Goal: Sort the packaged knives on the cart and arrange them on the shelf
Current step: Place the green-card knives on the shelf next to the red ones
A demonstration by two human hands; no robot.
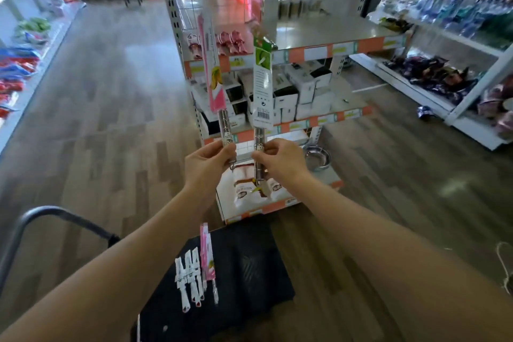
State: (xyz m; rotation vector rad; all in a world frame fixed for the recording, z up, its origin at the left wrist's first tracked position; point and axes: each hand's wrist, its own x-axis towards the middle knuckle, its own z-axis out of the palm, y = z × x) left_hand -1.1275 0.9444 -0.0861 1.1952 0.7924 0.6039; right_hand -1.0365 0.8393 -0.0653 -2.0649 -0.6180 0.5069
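**One knife in each hand, sleeves compared**

I hold two packaged knives upright in front of the shelf [341,48], each by the steel handle that sticks out below its card sleeve. My left hand [206,159] pinches the handle of the pink-sleeved knife [212,75], thumb and fingers curled round it. My right hand [280,159] grips the green-sleeved knife [262,86] the same way. I hold them by the handles so the cards stay unbent and the covered blades point up, away from me.

They stand side by side, near each other but apart, so I can read both sleeves at once (the green one shows me its barcode back). I judge this to be the sorting step: telling the kinds apart before either one goes up.

The rest lie below on the black deck of the cart [249,272]. The white-sleeved knives [188,280] are just beside the pink-sleeved ones [207,253], already grouped by colour. I cannot tell whether any knives are on the shelf yet, so much of the job seems ahead.
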